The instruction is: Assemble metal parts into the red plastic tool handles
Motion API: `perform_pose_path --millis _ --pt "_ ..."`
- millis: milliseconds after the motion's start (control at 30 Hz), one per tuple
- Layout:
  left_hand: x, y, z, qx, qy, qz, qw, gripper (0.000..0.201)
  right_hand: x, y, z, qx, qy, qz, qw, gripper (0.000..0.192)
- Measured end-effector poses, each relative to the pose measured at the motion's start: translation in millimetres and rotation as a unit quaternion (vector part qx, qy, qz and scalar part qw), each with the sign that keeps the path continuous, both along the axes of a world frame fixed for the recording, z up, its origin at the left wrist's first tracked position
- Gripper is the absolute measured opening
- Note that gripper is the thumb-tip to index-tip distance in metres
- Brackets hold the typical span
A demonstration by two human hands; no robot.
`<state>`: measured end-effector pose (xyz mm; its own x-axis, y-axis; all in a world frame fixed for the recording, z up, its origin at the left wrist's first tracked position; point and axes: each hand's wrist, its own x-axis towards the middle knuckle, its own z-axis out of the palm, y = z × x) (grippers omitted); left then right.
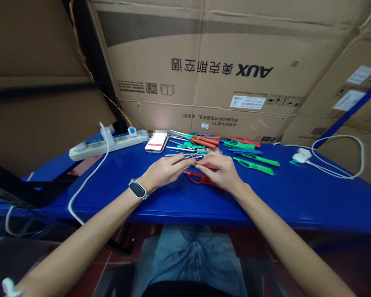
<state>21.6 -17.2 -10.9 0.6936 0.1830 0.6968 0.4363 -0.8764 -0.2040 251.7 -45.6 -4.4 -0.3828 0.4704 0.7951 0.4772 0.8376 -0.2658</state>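
Observation:
My left hand (167, 168) and my right hand (220, 168) meet over the middle of the blue table. Both are closed in a pinch, fingertips together on something too small to make out. Below them lies a red plastic lighter casing (199, 178), partly covered by my right hand. Just beyond my fingers is a pile of metal rods (177, 149) with green ends and thin wires. Orange casings (205, 141) rest on that pile. Right of my right hand, several green casings (255, 166) lie loosely, with a blue casing (249, 152) among them.
A phone (156, 142) with a lit screen lies left of the pile. Behind it, a white power strip (111, 144) has a plugged-in cable. A white charger (301, 156) and looped cable sit at the right. A large cardboard sheet (204, 90) stands along the back edge.

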Motion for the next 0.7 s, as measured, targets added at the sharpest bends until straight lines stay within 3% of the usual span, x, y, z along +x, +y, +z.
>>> perform_pose_path --millis 100,200,367,600,700 --pt "0.2 -1.3 1.9 -0.015 0.027 0.008 0.999 0.032 -2.9 -2.2 0.2 0.002 -0.004 -0.032 0.999 0.010" --pt "0.8 -1.1 4.3 -0.040 0.030 0.008 0.999 0.032 -3.4 -4.0 1.5 -0.062 0.007 -0.045 0.997 0.009" --pt "-1.2 3.3 7.4 -0.064 0.000 0.002 0.998 0.028 8.1 -7.9 1.1 -0.217 0.000 0.001 0.976 0.050" --pt "-0.1 4.1 13.1 -0.144 -0.044 -0.053 0.987 0.016 23.0 -14.7 -2.3 -0.224 0.003 -0.041 0.974 0.034" --pt "2.1 2.3 13.6 -0.188 -0.048 -0.042 0.980 0.012 23.8 -13.0 -2.9 -0.261 0.048 -0.016 0.964 0.035"
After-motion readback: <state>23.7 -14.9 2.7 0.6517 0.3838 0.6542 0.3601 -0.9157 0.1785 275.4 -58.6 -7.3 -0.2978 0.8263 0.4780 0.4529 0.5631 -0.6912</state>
